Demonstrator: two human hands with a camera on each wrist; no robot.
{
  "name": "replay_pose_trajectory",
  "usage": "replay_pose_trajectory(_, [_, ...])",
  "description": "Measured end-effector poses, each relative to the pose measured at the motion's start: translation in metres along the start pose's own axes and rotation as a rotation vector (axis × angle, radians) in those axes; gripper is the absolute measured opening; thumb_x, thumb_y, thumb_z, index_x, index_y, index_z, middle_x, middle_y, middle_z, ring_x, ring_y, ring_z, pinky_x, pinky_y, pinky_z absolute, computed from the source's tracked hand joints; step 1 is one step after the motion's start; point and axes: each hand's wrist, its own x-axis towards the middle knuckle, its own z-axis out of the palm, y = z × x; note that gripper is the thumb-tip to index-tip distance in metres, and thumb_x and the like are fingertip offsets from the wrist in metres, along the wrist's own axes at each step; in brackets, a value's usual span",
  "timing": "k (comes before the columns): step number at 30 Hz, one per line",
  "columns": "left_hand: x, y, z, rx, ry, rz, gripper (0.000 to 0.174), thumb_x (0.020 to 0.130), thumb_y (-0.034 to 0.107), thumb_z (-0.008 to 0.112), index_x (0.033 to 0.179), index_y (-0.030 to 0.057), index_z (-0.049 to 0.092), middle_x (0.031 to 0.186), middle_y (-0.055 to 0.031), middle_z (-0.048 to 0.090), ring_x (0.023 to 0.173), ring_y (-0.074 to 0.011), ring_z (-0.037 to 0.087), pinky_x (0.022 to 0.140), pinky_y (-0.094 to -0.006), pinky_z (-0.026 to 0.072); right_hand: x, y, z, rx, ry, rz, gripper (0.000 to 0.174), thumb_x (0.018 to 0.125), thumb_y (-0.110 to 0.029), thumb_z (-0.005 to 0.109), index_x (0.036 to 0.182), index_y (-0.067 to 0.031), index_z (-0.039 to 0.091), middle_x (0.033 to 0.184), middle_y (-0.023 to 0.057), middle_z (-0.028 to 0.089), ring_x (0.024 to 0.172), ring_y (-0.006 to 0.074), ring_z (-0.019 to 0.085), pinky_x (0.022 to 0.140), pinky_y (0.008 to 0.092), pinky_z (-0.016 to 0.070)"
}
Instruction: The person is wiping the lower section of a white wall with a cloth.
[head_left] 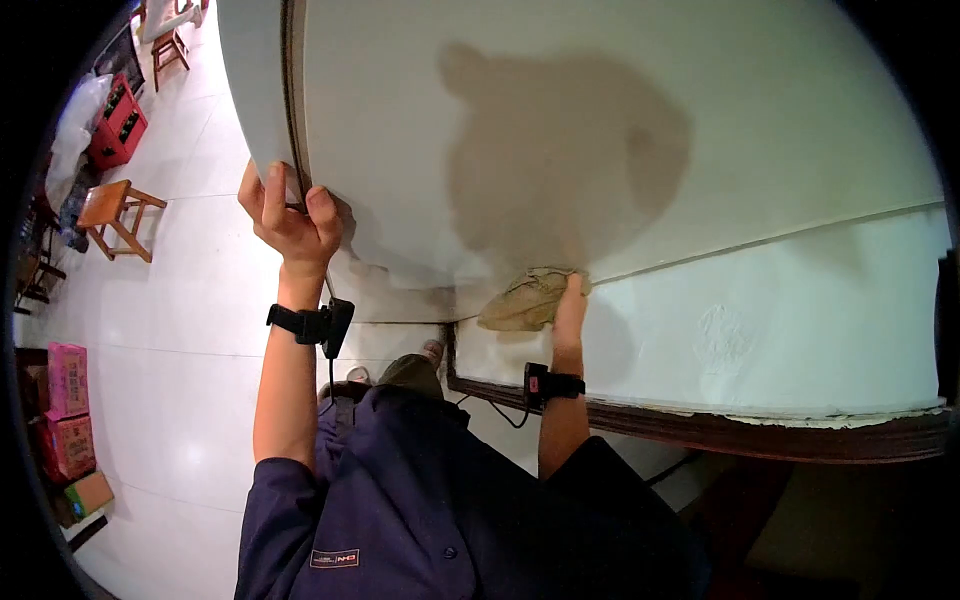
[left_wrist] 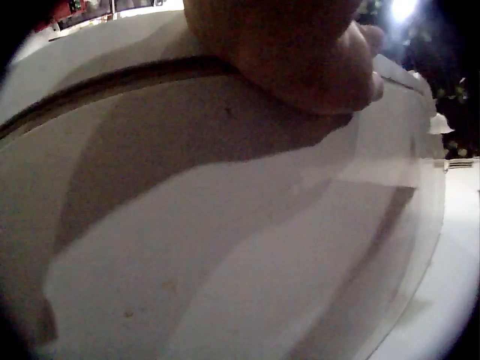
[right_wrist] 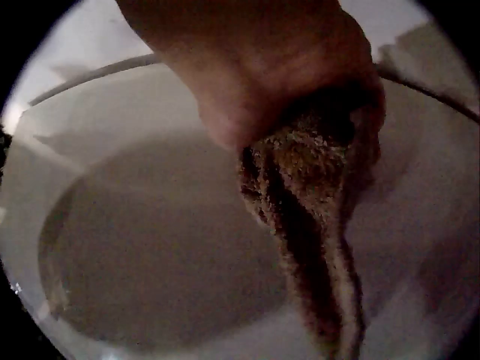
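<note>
In the head view my left hand (head_left: 298,225) grips the edge of a large white panel (head_left: 390,120), thumb on its face and fingers round the dark strip (head_left: 292,90) along that edge. The left wrist view shows the same hand (left_wrist: 292,56) bent over the panel's rim. A yellowish-brown rag (head_left: 525,300) is bunched in my right hand (head_left: 569,315), low on the white surface near a seam. From the right wrist, folds of the rag (right_wrist: 307,217) hang out from under the curled hand (right_wrist: 270,75).
A white ledge (head_left: 720,340) with a worn dark wooden edge (head_left: 780,435) runs along the right. On the tiled floor to the left stand a wooden stool (head_left: 118,215), a red crate (head_left: 120,125) and stacked boxes (head_left: 70,400). A head-shaped shadow falls across the panel.
</note>
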Motion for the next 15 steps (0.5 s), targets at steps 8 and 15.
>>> replay_pose_trajectory(8, [-0.001, 0.004, 0.001, 0.016, -0.040, -0.012, 0.042, 0.093, 0.020, 0.049, 0.131, 0.0083, 0.034, 0.118, -0.0187, 0.042, 0.109, -0.0269, 0.043, 0.086, -0.0368, 0.0419, -0.051, -0.024, 0.036, -0.094, -0.308, 0.310, 0.046, 0.093, -0.043, 0.043, 0.128, -0.0130, 0.046, 0.126, 0.0057, 0.052, 0.118, 0.0242, 0.049, 0.093, 0.0486, 0.0430])
replay_pose_trajectory(15, [-0.001, 0.005, -0.001, 0.024, -0.018, -0.011, 0.042, 0.092, 0.018, 0.047, 0.131, 0.0074, 0.033, 0.116, -0.0192, 0.042, 0.106, -0.0273, 0.042, 0.087, -0.0392, 0.0390, -0.043, -0.061, 0.007, 0.386, -0.311, 0.198, 0.039, 0.094, -0.033, 0.041, 0.116, -0.0036, 0.054, 0.115, 0.0096, 0.059, 0.106, 0.0253, 0.058, 0.089, 0.0402, 0.0481])
